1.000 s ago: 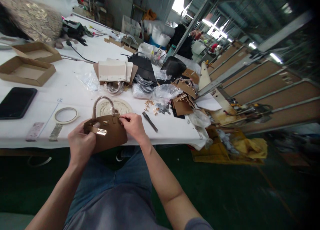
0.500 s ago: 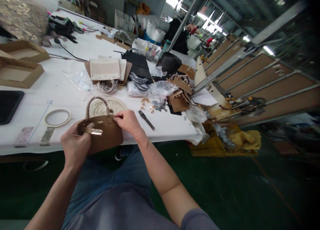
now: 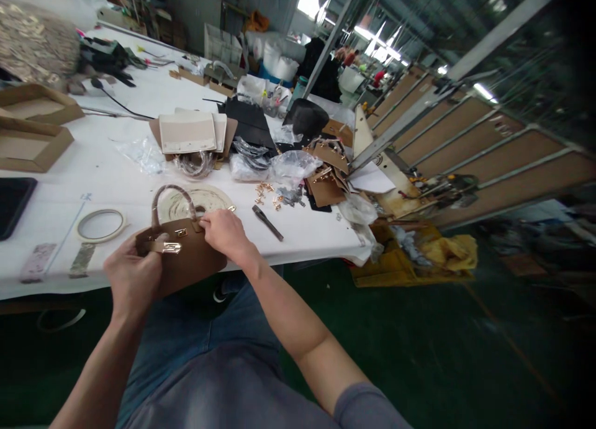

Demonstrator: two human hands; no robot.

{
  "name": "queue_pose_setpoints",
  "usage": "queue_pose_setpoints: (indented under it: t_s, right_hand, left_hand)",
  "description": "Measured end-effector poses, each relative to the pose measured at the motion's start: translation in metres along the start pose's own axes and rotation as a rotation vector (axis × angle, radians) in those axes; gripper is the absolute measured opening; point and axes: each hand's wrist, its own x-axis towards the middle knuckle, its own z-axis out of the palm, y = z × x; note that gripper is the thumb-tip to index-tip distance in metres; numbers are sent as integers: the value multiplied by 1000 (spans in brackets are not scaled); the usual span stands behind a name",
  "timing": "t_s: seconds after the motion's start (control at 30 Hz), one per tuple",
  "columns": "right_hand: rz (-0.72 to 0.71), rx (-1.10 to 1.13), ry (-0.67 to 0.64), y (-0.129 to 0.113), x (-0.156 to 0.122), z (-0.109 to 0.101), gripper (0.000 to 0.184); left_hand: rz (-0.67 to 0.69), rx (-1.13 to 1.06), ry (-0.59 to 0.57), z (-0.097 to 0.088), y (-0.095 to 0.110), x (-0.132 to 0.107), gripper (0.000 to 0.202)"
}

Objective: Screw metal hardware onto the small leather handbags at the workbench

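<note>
A brown handbag panel (image 3: 190, 261) with a plastic-wrapped curved handle (image 3: 161, 196) is held at the table's front edge. My left hand (image 3: 135, 270) is closed around its left side, thumb on the front beside a strap with a shiny gold clasp (image 3: 171, 248). A small gold fitting (image 3: 180, 233) sits near the panel's top middle. My right hand (image 3: 226, 231) pinches at the panel's top right corner, by the handle's right end; whatever lies between those fingertips is too small to make out. Behind the panel lies a cream roll of tape (image 3: 209, 199).
On the white table (image 3: 125, 193) lie a masking tape ring (image 3: 101, 225), a dark tool (image 3: 267, 223), gold hardware pieces (image 3: 264, 190) and stacked beige panels (image 3: 187, 133). Cardboard boxes (image 3: 35, 149) and a black tablet-like slab (image 3: 15, 205) are at left. A yellow bin (image 3: 386, 267) stands at right.
The whole view has shifted slightly, so the scene sits a little further left. The panel is tilted slightly differently, and my right fingers have curled more at its top right corner.
</note>
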Motion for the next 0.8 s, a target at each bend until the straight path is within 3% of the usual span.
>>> queue_pose_setpoints:
  t_s: [0.07,0.1,0.2,0.27,0.33,0.4,0.47,0.6,0.8]
  right_hand:
    - [-35,186,118,10,-15,4,22]
    - [-11,284,204,15,-24,9,31]
    - [216,488,460,29,-47,24,95]
    - [347,561,538,38,-54,32,134]
    - [345,652,480,45,-55,35,145]
    - [232,770,327,49,-51,35,130]
    - [103,850,232,48,-47,33,104]
    - [67,903,282,37,-42,29,56]
    - [42,1012,101,29,-40,26,43]
  left_hand:
    - [1,2,0,-2,0,-1,38]
    - [8,-3,-3,-4,-1,-1,39]
    - [23,-45,-31,-8,-5,-3,39]
    - [12,-97,-46,-10,-7,-4,40]
    - [-6,-153,-60,-11,-9,-7,44]
    - [-20,-214,-78,-10,-10,-11,50]
    - [-27,-268,-87,-9,-9,-15,54]
    - [-33,-309,-52,-13,-4,-20,56]
    - [-31,-317,-16,-21,0,-20,55]
